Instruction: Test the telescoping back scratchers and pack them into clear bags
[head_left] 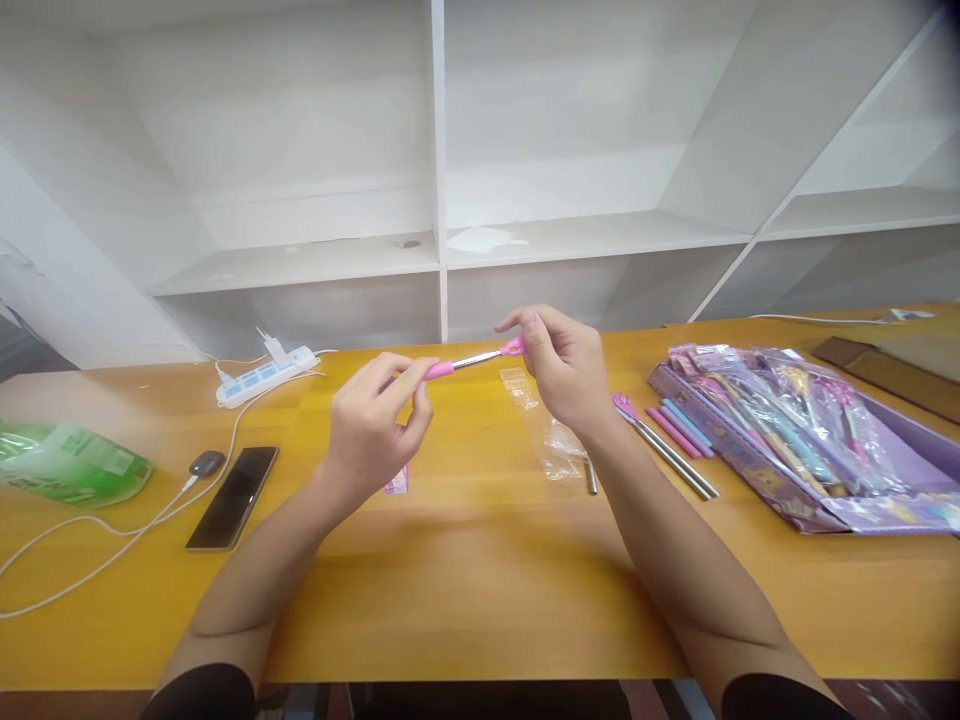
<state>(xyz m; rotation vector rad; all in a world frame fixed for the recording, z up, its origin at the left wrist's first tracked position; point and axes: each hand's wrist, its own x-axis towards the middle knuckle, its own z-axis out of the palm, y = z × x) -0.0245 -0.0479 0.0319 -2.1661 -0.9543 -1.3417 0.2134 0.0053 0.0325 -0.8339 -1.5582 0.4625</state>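
Observation:
Between my hands, above the table, is a thin stick (476, 359) with a pink grip, a silver metal shaft and a small pink head. My left hand (379, 420) pinches the pink grip between thumb and fingers. At the other end, my right hand (566, 365) is closed, its curled fingers against the pink head and partly covering it. Below my right wrist lie a crumpled clear plastic wrapper (561, 450) and a short metal tube (591, 476). A small pink-purple card (397, 480) lies under my left hand, partly hidden by it.
A purple display box (757, 490) holds several wrapped sticks. Beside it are silver rods with a pink head (667, 450), pink tubes (673, 430) and a blue tube (686, 425). Leftward are a phone (232, 498), power strip (268, 376), cables and green bag (71, 465). White shelving (442, 170) stands behind.

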